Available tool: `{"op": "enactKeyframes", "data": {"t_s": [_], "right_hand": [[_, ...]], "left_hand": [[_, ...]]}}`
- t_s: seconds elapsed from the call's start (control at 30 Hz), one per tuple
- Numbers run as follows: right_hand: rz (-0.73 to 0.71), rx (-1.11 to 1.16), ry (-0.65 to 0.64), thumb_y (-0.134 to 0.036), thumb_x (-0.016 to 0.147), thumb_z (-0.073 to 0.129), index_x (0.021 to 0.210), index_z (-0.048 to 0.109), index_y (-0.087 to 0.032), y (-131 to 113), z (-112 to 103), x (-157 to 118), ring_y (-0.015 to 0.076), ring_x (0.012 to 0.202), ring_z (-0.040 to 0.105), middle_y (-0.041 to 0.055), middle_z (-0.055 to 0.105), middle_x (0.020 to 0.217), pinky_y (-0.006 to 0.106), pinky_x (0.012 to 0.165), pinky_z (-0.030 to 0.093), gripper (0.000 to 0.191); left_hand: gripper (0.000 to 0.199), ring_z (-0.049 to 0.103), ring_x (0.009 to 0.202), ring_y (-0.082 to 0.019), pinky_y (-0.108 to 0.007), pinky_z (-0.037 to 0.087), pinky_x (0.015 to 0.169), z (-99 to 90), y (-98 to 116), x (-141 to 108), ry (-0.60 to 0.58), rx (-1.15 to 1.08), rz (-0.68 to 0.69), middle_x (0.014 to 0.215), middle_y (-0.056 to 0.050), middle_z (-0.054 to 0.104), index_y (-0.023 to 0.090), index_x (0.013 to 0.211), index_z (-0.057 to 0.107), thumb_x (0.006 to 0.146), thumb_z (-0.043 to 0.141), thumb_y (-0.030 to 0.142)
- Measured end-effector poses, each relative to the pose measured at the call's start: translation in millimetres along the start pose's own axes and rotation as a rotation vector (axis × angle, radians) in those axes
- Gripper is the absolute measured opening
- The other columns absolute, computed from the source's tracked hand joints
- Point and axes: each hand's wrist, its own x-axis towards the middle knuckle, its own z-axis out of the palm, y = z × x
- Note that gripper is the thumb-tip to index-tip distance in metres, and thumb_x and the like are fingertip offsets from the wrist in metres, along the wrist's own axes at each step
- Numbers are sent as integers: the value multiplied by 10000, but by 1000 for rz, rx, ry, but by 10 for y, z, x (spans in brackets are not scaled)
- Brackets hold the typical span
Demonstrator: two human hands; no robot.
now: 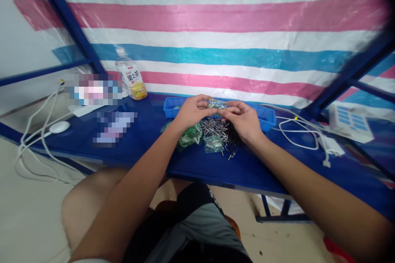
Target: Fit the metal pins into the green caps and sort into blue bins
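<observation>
Between my two hands is a small clear plastic bag with metal pieces inside, raised over the desk. My left hand pinches its left side with thumb and fingers, and my right hand pinches the right side. Below them lies a loose pile of metal rivets, partly hidden by my right hand. A second small clear bag of pieces rests at the pile's near edge. Left of the pile are greenish plastic bags holding pale pieces. Behind my hands stands a blue tray, its middle hidden.
A drink bottle stands at the back left of the blue desk. White cables hang over the left side. On the right are a cable with a white adapter and a white box. Striped plastic sheeting closes the back.
</observation>
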Motion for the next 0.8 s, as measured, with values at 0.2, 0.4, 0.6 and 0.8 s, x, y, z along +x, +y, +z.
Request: {"op": "enactKeyframes", "data": {"t_s": [0.2,0.4,0.6,0.8], "right_hand": [[-21,-40,-59,-500,700,965,1008,724,-256,13,0,2,165,695,687,-7,757,858,395,770,618,461],[-49,-48,-46,-457,724,955,981,769,-259,77,-23,32,182,744,695,23,793,938,397,754,621,374],[-220,-174,-50,-303,862,805,989,838,-307,102,-94,60,264,1254,697,27,786,1263,518,1177,498,131],[-217,-198,-32,-321,901,757,992,856,-313,128,-103,64,263,1191,707,25,737,1330,513,1082,575,135]], "left_hand": [[520,725,769,-206,-371,596,743,-10,12,-3,-15,1,-2,802,-32,727,241,1230,727,770,921,389],[458,756,909,-237,-398,612,860,15,47,-14,4,37,39,957,-77,791,218,1239,750,811,871,330],[102,699,1268,-257,-427,555,1086,-13,80,-13,45,172,184,1319,-87,770,247,936,833,884,746,234],[291,755,1004,-220,-408,601,963,-26,-13,38,65,158,79,1139,-62,824,242,1027,842,879,619,127]]}}
